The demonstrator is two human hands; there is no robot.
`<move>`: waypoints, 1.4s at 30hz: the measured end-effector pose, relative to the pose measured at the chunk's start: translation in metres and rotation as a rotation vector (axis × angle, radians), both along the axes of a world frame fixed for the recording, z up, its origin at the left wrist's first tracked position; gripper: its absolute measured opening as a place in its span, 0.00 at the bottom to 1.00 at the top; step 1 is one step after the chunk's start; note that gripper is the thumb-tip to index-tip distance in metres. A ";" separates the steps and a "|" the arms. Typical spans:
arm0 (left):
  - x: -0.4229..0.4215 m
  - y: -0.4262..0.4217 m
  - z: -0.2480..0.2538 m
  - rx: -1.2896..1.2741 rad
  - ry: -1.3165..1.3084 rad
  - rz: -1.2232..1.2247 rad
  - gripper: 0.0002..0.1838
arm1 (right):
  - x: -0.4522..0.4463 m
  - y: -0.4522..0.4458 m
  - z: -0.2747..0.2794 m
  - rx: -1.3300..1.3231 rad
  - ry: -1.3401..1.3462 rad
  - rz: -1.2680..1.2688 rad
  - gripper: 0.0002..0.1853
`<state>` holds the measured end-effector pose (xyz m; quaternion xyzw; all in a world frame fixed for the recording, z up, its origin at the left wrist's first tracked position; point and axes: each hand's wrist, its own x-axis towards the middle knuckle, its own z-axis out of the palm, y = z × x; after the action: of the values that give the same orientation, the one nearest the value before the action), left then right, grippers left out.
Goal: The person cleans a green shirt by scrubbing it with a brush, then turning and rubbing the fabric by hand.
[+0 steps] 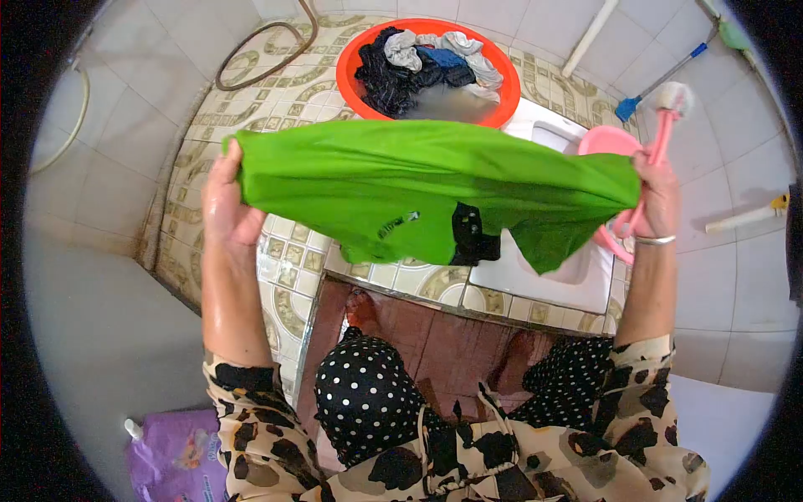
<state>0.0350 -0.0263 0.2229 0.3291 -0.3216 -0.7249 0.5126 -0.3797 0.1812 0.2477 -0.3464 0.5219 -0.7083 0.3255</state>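
A bright green shirt [376,167] is stretched sideways in the air between my two hands, with a black patch and small print on its lower part. My left hand [227,201] grips its left end, fingers mostly hidden by the cloth. On the opposite end my right hand [659,197], wearing a bangle at the wrist, is closed round the fabric. A pink-handled brush [674,99] shows right by that hand, apparently behind it. Beyond the shirt sits a red basin [347,79] holding dark and pale wet clothes [435,67] in cloudy water.
Under the shirt lies a white squat toilet [577,289], with a pink tub [604,142] beside it. A brown hose [242,82] curls on the tiled floor at the far left. Against the right wall leans a blue brush [627,107]. A purple pouch [180,452] is at lower left.
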 end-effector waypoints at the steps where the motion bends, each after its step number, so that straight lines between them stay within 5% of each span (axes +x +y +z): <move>1: 0.001 0.004 0.011 -0.062 0.017 -0.002 0.12 | -0.003 0.005 0.009 0.000 0.000 0.001 0.09; 18: 0.013 0.015 0.041 -0.119 0.109 -0.037 0.13 | -0.026 0.007 0.025 -0.211 -0.076 0.012 0.11; 22: 0.003 -0.012 -0.028 -0.070 -0.007 0.112 0.16 | 0.008 -0.020 0.004 -0.024 0.078 -0.246 0.05; 24: -0.002 -0.011 -0.087 0.065 -0.085 0.048 0.17 | -0.024 -0.023 -0.063 0.521 0.587 -0.407 0.04; 26: -0.005 0.000 -0.164 0.293 -0.133 -0.024 0.18 | -0.059 -0.027 -0.157 0.479 0.497 -0.264 0.04; 28: -0.008 0.021 -0.200 0.470 -0.208 -0.185 0.18 | -0.026 -0.020 -0.170 0.837 0.058 -0.032 0.12; 29: -0.014 0.028 -0.196 0.478 -0.205 -0.188 0.18 | -0.019 -0.020 -0.198 0.726 0.535 -0.030 0.13; 30: -0.021 0.035 -0.184 0.357 -0.486 -0.214 0.18 | -0.010 -0.019 -0.226 0.585 1.005 -0.025 0.15; 31: -0.025 0.040 -0.179 0.229 -0.765 -0.240 0.18 | 0.025 -0.024 -0.203 0.580 1.014 0.027 0.15; 34: -0.031 0.036 -0.185 0.208 -0.861 -0.295 0.15 | 0.116 -0.043 -0.181 0.515 0.980 0.308 0.19; 36: -0.042 0.040 -0.189 0.160 -0.844 -0.298 0.15 | 0.172 -0.057 -0.155 0.808 1.019 0.531 0.13; 38: -0.051 0.045 -0.188 0.322 -0.365 -0.067 0.15 | 0.199 -0.065 -0.171 0.873 1.107 0.681 0.13; 40: -0.046 0.043 -0.186 0.398 -0.222 -0.062 0.16 | 0.181 -0.077 -0.187 0.939 1.184 0.675 0.13; 42: -0.029 0.048 -0.174 0.576 0.040 -0.030 0.16 | 0.107 -0.079 -0.216 1.001 1.220 0.559 0.26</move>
<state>0.0064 0.0217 0.0488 0.4418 -0.0971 -0.8004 0.3934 -0.2725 0.1021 0.0322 -0.6001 0.7544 0.0259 0.2648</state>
